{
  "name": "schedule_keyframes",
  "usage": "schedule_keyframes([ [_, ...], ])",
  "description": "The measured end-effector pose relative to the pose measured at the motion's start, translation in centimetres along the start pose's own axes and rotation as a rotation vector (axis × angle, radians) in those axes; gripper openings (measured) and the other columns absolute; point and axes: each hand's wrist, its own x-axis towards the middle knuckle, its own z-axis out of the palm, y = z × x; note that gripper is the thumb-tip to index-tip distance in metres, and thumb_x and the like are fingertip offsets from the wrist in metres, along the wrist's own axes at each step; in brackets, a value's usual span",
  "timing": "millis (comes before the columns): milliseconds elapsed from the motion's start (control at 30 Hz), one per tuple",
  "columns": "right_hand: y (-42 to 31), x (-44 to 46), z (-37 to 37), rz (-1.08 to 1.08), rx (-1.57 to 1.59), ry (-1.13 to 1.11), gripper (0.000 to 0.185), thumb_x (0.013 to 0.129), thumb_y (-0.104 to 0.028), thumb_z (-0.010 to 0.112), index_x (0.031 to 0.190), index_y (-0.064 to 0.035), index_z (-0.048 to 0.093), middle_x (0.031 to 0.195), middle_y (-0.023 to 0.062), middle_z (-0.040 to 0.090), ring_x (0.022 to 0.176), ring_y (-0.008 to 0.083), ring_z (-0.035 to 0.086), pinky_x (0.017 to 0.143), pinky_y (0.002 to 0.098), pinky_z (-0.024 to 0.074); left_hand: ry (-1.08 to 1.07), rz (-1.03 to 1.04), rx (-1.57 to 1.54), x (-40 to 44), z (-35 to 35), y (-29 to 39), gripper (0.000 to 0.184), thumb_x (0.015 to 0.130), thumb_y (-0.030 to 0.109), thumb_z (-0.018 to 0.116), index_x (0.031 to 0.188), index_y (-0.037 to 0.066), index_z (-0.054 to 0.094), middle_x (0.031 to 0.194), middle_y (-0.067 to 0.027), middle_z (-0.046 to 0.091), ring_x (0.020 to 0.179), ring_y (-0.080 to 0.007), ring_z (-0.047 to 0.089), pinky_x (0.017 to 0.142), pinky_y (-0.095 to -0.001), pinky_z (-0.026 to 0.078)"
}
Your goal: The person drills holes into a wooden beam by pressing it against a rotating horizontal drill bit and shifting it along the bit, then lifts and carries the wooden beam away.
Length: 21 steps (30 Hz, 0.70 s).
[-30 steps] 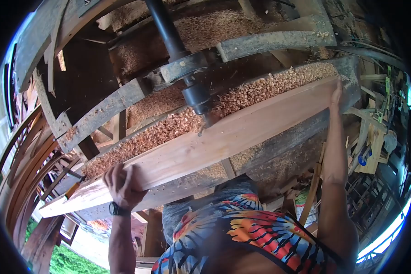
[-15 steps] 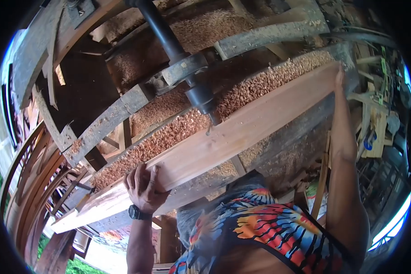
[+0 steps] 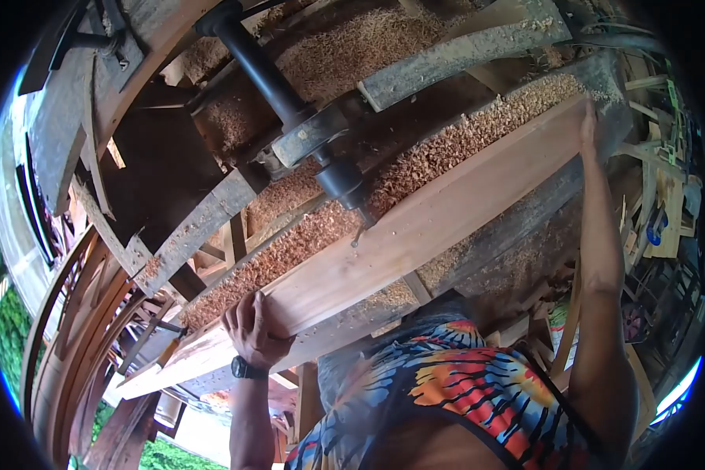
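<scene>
Left hand (image 3: 256, 333): fingers clamped on board (image 3: 399, 235). Right hand (image 3: 588, 129): at board's far end, finger state unclear. Shavings (image 3: 446, 145) alongside.

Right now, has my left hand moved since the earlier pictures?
Yes: judged against the black chuck, your left hand has shifted rightward in the view, closer to it.

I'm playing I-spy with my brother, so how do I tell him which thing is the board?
Find the thick black metal shaft slanting down from the top. Below its thin tip lies the board, with left hand and right hand on it. It's long, pale and straight, not curved like the wooden strips at left.
</scene>
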Motion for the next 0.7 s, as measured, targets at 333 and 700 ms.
schedule_keyframes([
  [333,2.1,5.9,1.9,0.027,0.17,0.005,0.101,0.089,-0.085,0.057,0.14,0.0022,0.068,0.148,0.0272,0.062,0.137,0.0419,0.057,0.115,0.0465,0.0421,0.073,0.045,-0.032,1.3,1.6,1.5,0.098,0.058,0.029,0.094,0.146,0.006,0.058,0.134,-0.0188,0.065,0.113,-0.0388,0.063,0.098,-0.0558,0.046],
  [700,-0.7,-0.5,0.7,0.038,0.084,0.03,0.095,0.096,-0.082,0.05,0.145,-0.0016,0.065,0.147,0.026,0.064,0.137,0.0411,0.057,0.114,0.0455,0.0426,0.034,0.029,0.007,-0.1,0.3,-0.2,0.099,0.059,0.023,0.09,0.15,0.006,0.054,0.135,-0.0202,0.064,0.116,-0.0415,0.063,0.101,-0.0584,0.047],
])
